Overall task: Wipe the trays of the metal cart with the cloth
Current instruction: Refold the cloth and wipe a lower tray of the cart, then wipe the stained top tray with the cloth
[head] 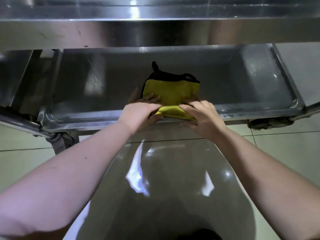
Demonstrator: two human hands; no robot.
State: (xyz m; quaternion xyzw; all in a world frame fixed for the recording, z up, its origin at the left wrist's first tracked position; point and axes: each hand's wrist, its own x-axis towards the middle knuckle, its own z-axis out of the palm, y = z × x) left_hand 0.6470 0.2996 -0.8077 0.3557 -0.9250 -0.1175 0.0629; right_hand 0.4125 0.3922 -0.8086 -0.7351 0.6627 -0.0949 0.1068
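Head view looks down on the metal cart (155,33), whose lower tray (259,80) is in hand; judging by the cloth's place at the near rim, the wiping of this tray seems under way, and I cannot tell whether the upper tray (69,13) is done. Both forearms reach forward and down. The yellow cloth (171,94) lies folded in the tray's near middle, with left hand (140,113) and right hand (202,115) pressed flat on it, each grip spread apart rather than clamped.

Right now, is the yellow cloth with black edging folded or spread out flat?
Folded: the yellow cloth with black edging shows stacked layers at its near edge.
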